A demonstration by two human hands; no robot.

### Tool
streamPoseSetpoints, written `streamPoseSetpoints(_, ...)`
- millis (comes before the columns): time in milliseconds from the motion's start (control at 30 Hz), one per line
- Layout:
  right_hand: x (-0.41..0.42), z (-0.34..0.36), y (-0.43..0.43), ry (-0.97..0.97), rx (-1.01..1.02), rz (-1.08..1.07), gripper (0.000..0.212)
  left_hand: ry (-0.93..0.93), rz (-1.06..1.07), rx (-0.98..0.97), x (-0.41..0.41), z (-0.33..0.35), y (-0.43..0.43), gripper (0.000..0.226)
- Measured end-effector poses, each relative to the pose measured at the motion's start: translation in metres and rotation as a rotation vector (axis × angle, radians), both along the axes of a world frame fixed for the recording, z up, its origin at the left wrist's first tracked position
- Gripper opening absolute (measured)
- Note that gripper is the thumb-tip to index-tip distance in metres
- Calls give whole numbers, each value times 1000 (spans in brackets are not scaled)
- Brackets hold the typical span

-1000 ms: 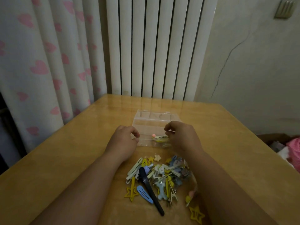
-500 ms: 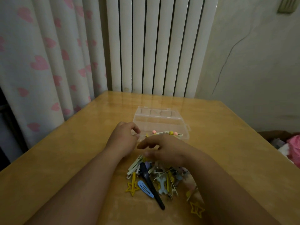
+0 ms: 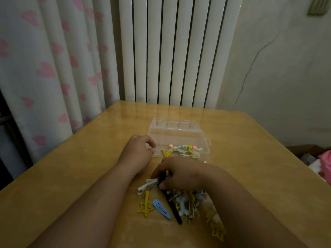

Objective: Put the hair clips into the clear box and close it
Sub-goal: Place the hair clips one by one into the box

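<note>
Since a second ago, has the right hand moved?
Yes. The right hand came back from the clear box toward the person, onto the clip pile.

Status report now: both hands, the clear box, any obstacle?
Left hand at clear box corner. Right hand pinching black clip in pile. Box open, few clips inside. No obstacle.

A lived-in room of a home, likely a bedroom. White curtains (image 3: 44, 68) printed with pink hearts hang at the left, a tall white column radiator (image 3: 172, 51) stands against the wall behind a glossy wooden table (image 3: 71, 167), the plaster wall (image 3: 277, 68) is cracked, and pink fabric (image 3: 325, 161) lies heaped at the right edge.
</note>
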State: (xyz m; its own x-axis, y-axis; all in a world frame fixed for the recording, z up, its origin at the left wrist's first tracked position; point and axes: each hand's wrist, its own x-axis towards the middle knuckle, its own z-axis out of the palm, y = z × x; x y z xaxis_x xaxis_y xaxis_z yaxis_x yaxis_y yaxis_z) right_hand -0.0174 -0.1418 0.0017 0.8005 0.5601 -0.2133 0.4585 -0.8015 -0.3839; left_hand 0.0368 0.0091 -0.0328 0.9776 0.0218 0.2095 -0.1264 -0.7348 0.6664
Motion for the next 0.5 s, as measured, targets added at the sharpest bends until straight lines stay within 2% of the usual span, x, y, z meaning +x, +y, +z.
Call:
streamPoseSetpoints(233, 2, 1, -9, -43, 96, -98, 11, -9, 4, 0, 0, -1, 1, 10)
streamPoseSetpoints(500, 5, 6, -17, -126, 234, -189, 12, -16, -5, 0, -1, 0, 0, 6)
